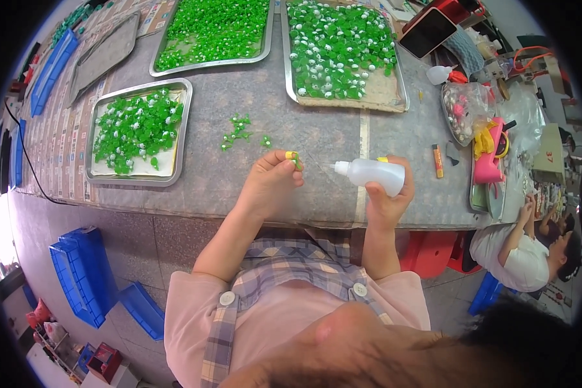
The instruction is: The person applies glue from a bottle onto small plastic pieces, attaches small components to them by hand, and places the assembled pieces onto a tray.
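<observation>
My left hand [269, 184] is closed in a pinch over the near part of the table, with yellow tape around a fingertip. Between its fingers is a small green plastic piece [297, 164], partly hidden. My right hand [392, 202] wraps round a white squeeze bottle [376, 174], tilted nearly level. The bottle's thin nozzle points left toward the green piece, with a gap between them. Just beyond my left hand, several small green pieces with whitish tips [237, 132] lie loose on the grey table covering [239, 97].
Metal trays of green pieces stand at the left [186, 123], far middle [208, 66] and far right [343, 102]; the left and far-right ones also hold white balls. An orange tube [438, 161] and pink tape dispenser [488, 161] lie right. Another person [514, 255] sits at the right.
</observation>
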A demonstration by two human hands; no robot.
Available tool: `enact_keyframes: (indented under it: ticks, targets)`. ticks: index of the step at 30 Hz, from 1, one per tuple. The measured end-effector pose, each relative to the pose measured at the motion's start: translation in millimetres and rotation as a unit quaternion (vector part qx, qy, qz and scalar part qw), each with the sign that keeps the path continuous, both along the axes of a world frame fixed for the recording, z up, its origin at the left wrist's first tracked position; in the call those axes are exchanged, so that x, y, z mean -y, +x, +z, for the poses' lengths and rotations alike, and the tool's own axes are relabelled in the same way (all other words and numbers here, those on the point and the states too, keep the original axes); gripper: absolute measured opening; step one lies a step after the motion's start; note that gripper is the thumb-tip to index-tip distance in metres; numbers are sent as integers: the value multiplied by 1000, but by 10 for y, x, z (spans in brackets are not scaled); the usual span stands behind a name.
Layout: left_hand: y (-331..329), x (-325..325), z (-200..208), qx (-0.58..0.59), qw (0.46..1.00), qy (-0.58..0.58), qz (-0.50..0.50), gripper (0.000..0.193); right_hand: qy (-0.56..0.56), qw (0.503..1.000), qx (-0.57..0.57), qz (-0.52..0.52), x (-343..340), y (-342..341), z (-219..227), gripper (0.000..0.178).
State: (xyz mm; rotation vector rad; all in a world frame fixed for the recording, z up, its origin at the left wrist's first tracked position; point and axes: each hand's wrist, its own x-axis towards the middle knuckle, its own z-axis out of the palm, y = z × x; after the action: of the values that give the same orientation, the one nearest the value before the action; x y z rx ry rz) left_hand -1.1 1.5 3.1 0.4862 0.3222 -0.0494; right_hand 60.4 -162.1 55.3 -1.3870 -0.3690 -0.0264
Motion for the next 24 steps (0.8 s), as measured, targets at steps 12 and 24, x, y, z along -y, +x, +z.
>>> enact_keyframes:
  ticks: [12, 24]
  targets:
    - [-12, -9, -40, 4, 1000, 14, -3, 3, -57, 993, 106, -17, -79, 14, -44, 34]
    - [-3, 6, -31, -13, 999, 36, -1, 4, -74, 991, 110, -15, -107, 17, -59, 33]
